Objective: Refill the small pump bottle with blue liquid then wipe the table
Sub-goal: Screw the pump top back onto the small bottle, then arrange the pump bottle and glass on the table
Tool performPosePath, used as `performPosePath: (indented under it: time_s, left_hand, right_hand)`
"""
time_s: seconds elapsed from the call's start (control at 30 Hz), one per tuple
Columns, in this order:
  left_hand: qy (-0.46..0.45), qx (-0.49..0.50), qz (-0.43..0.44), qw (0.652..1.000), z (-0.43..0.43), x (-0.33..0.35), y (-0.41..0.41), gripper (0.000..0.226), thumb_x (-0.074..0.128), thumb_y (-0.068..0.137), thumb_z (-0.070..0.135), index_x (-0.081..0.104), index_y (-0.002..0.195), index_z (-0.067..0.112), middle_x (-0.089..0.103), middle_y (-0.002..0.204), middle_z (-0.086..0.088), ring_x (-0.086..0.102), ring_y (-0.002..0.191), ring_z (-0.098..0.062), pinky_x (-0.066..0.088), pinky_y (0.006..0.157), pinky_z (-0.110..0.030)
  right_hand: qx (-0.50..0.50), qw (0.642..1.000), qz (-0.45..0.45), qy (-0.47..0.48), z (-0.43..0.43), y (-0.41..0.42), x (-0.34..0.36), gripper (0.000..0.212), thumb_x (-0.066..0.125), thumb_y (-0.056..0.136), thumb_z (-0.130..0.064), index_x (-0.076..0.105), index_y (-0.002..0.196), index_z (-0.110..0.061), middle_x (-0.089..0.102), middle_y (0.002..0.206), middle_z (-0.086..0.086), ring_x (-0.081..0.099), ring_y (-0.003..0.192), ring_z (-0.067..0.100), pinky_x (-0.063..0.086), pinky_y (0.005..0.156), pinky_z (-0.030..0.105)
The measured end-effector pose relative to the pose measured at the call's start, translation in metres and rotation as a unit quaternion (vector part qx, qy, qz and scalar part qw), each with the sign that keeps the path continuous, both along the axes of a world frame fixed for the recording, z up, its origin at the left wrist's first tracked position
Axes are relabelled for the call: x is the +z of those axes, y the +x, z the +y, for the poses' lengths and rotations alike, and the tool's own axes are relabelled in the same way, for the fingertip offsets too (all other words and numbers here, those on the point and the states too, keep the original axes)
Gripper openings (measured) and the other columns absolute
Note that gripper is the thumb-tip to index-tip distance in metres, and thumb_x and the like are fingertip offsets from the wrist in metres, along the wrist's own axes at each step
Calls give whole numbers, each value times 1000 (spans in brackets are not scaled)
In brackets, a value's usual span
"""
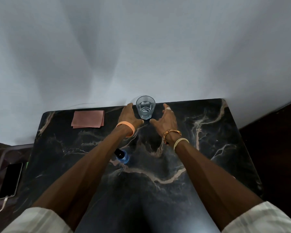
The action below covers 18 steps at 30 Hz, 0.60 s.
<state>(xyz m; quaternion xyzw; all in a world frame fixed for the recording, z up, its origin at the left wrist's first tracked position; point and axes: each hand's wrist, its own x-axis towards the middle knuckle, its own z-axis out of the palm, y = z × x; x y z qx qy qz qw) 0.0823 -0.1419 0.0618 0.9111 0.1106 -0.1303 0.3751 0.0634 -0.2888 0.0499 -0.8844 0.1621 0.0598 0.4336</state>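
Both arms extend forward over the dark marbled table (208, 148), forearms nearly straight and converging toward the middle of its far edge. The glass (145, 107) stands upright at that far edge, against the wall (141, 47); it is clear, and whether the liquid in its bottom is tinted cannot be told. The left hand (130, 115) lies just beside the glass on its left, back of the hand upward, fingers straight and held together, pointing to the far edge, thumb angled inward toward the base of the glass. The right hand (166, 118) mirrors it on the right side, fingers relaxed and slightly spread, thumb also aimed at the base. Neither hand grips anything; a narrow gap shows between each palm and the glass, and contact at the thumb tips cannot be confirmed. The left wrist carries an orange band (126, 127); the right wrist carries a patterned band (172, 132) and a cream band (181, 142), with a ring (168, 108) on one finger. The small blue bottle (123, 156), black cap on, stands near the middle of the table, partly hidden behind the left forearm. A folded pink cloth (88, 118) lies flat near the far left corner. Off the left edge, a phone (10, 179) rests on a lower surface with a cable attached.
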Motion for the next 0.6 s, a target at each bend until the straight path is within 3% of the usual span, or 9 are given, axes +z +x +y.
performPosePath:
  time_s: [0.13, 0.3, 0.47, 0.6]
  left_hand:
    - [-33, 11, 25, 999, -7, -15, 16, 68, 86, 59, 18, 56, 120, 17, 66, 114, -9, 60, 91, -25, 45, 78, -29]
    - [-41, 5, 43, 998, -9, -31, 32, 79, 85, 54, 15, 51, 124, 15, 64, 119, -9, 60, 105, -28, 51, 91, -38]
    - [-27, 29, -18, 999, -15, -34, 32, 57, 87, 57, 19, 63, 108, 15, 71, 104, -9, 67, 95, -27, 56, 87, -40]
    - [-59, 48, -47, 996, -26, -28, 23, 54, 87, 60, 18, 64, 109, 15, 73, 102, -6, 69, 90, -22, 58, 83, -39]
  right_hand:
    - [40, 999, 15, 4, 5, 21, -13, 97, 81, 73, -23, 24, 151, -11, 36, 152, 12, 35, 139, 29, 34, 112, 36]
    - [49, 998, 7, 35, 10, 41, -24, 88, 83, 70, -22, 37, 145, -16, 54, 138, 8, 51, 126, 27, 45, 105, 38]
    - [1, 997, -17, 75, 12, 42, -21, 67, 83, 65, -11, 55, 126, -19, 68, 116, 4, 64, 106, 23, 54, 90, 32]
    - [-28, 994, -58, 86, 7, 30, -13, 60, 79, 67, -8, 56, 120, -23, 68, 113, 0, 65, 102, 21, 56, 86, 31]
